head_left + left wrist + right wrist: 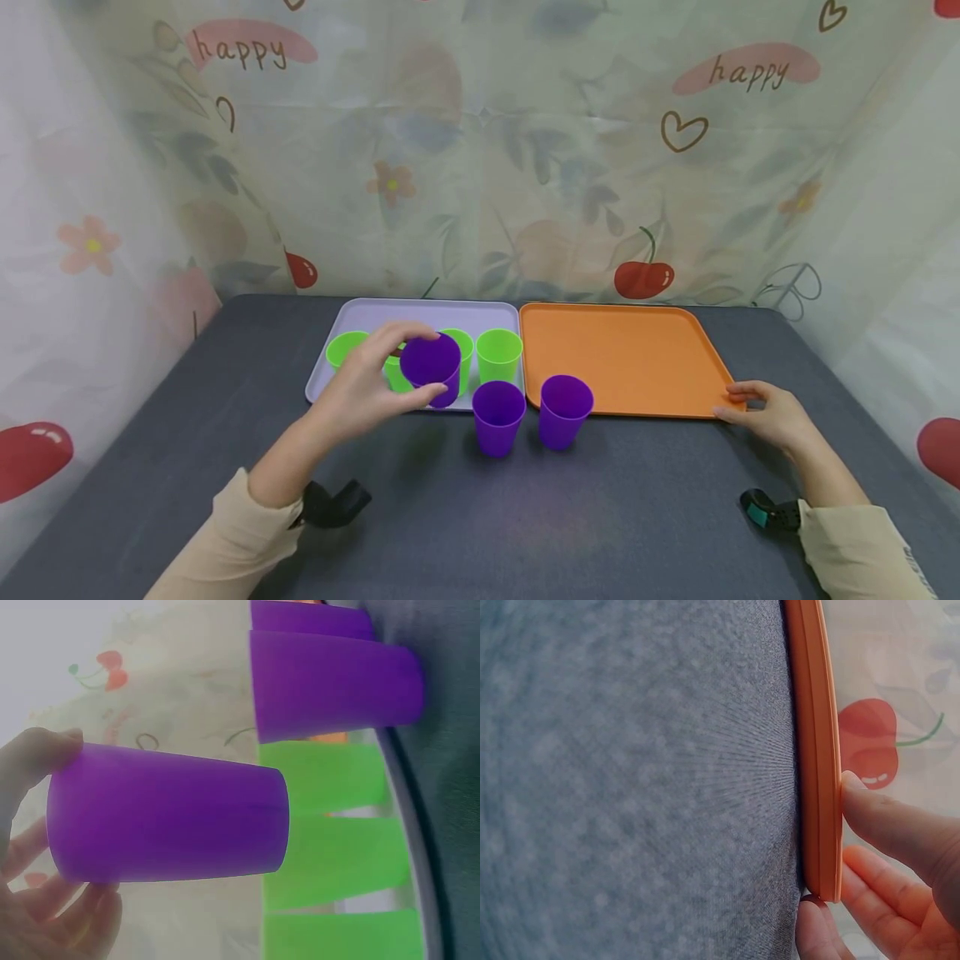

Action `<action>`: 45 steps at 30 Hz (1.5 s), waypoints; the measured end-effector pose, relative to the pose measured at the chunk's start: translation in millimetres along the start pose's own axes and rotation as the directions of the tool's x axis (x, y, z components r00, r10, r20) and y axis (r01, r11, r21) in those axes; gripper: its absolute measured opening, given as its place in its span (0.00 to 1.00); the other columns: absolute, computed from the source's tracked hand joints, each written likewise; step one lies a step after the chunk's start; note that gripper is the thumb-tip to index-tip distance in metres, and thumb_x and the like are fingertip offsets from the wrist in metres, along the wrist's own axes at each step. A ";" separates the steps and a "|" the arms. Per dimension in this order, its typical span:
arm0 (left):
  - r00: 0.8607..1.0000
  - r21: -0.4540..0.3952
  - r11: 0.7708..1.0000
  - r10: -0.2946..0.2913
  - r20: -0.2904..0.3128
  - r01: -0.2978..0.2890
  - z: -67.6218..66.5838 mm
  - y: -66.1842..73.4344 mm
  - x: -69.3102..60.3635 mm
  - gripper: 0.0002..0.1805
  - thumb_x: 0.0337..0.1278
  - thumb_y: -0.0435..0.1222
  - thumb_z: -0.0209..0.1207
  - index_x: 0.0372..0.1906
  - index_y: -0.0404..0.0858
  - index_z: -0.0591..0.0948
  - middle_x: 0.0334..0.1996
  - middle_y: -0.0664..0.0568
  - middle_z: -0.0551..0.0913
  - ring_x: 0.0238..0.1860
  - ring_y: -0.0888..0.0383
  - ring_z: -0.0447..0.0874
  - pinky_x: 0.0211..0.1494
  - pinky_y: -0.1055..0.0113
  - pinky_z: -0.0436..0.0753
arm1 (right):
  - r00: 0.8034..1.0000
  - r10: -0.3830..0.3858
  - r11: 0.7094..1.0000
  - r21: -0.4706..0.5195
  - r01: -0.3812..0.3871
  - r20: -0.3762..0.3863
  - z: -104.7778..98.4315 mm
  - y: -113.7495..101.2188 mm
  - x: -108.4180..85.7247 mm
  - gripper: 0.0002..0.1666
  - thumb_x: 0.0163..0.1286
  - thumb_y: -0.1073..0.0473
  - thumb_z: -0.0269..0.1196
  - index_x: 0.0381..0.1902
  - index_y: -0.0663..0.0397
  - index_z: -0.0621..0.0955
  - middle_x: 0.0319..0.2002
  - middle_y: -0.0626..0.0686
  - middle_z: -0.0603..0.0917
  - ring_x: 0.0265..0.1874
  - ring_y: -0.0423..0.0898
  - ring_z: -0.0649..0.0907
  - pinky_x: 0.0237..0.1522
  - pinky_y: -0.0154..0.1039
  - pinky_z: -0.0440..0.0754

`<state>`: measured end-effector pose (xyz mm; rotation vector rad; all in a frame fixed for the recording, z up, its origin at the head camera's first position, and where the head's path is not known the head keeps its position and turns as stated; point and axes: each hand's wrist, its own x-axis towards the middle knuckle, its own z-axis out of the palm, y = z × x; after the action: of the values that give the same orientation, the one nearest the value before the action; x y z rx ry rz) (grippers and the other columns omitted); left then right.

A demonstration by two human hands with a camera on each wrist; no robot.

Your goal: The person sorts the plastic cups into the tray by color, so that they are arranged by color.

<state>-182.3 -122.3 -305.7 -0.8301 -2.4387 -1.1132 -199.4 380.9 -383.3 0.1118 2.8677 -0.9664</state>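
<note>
My left hand (371,383) grips a purple cup (442,379) near its rim, thumb on one side and fingers on the other. The cup is upright, in front of the lavender tray (427,310) and partly hiding the green cups on it. In the left wrist view the held purple cup (169,814) shows its whole side. My right hand (772,417) pinches the near right corner of the orange tray (615,358). Seen from the right wrist, the thumb (877,810) rests on the tray's rim (817,765). Nothing lies on the orange tray.
Several green cups, one at the right end (498,354), stand on the lavender tray. Two more purple cups, a left one (498,421) and a right one (564,412), stand on the dark table (570,525) before the trays. A patterned curtain (480,167) hangs behind.
</note>
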 end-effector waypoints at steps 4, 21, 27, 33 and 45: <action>1.000 -0.010 1.000 0.010 0.002 -0.010 -0.9 6.8 7.7 0.28 0.40 0.37 0.72 0.52 0.41 0.77 0.52 0.51 0.78 0.53 0.57 0.75 0.51 0.62 0.79 | 1.000 -0.001 1.000 -0.002 0.001 -0.004 0.2 0.3 0.4 0.43 0.62 0.41 0.61 0.60 0.72 0.66 0.57 0.74 0.70 0.57 0.69 0.65 0.51 0.62 0.69; 0.995 -0.131 0.986 0.101 -0.010 -0.102 8.0 19.4 51.6 0.23 0.44 0.36 0.69 0.49 0.41 0.77 0.54 0.51 0.77 0.54 0.59 0.74 0.52 0.63 0.78 | 1.000 0.015 1.000 0.005 -0.015 -0.002 1.1 0.8 0.6 0.43 0.62 0.41 0.61 0.60 0.71 0.66 0.57 0.74 0.69 0.56 0.69 0.66 0.51 0.61 0.69; 0.995 -0.141 0.987 0.084 0.048 -0.076 14.7 19.2 72.3 0.23 0.45 0.37 0.69 0.50 0.41 0.77 0.55 0.51 0.76 0.57 0.58 0.72 0.53 0.63 0.78 | 1.000 0.014 1.000 0.005 -0.014 -0.008 1.4 1.0 0.5 0.43 0.62 0.41 0.61 0.60 0.71 0.66 0.57 0.74 0.69 0.56 0.69 0.66 0.51 0.61 0.70; 0.982 -0.117 0.991 0.081 0.173 -0.062 25.3 18.3 95.9 0.25 0.45 0.37 0.69 0.51 0.39 0.76 0.54 0.49 0.77 0.56 0.56 0.73 0.56 0.63 0.78 | 1.000 0.017 1.000 0.005 -0.017 -0.008 1.3 1.5 0.1 0.43 0.62 0.41 0.61 0.60 0.71 0.66 0.57 0.74 0.69 0.56 0.69 0.65 0.51 0.61 0.69; 0.948 -0.179 0.981 0.124 0.294 -0.072 54.7 10.4 116.2 0.21 0.46 0.37 0.68 0.47 0.38 0.78 0.55 0.48 0.77 0.57 0.56 0.72 0.56 0.64 0.77 | 1.000 0.020 1.000 -0.001 -0.020 0.001 0.9 1.5 0.8 0.43 0.62 0.41 0.61 0.60 0.72 0.66 0.58 0.75 0.69 0.57 0.69 0.65 0.51 0.62 0.69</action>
<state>-268.9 -32.0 -274.9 -1.2463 -2.5354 -1.2438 -200.0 381.6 -385.0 0.1392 2.8605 -0.9606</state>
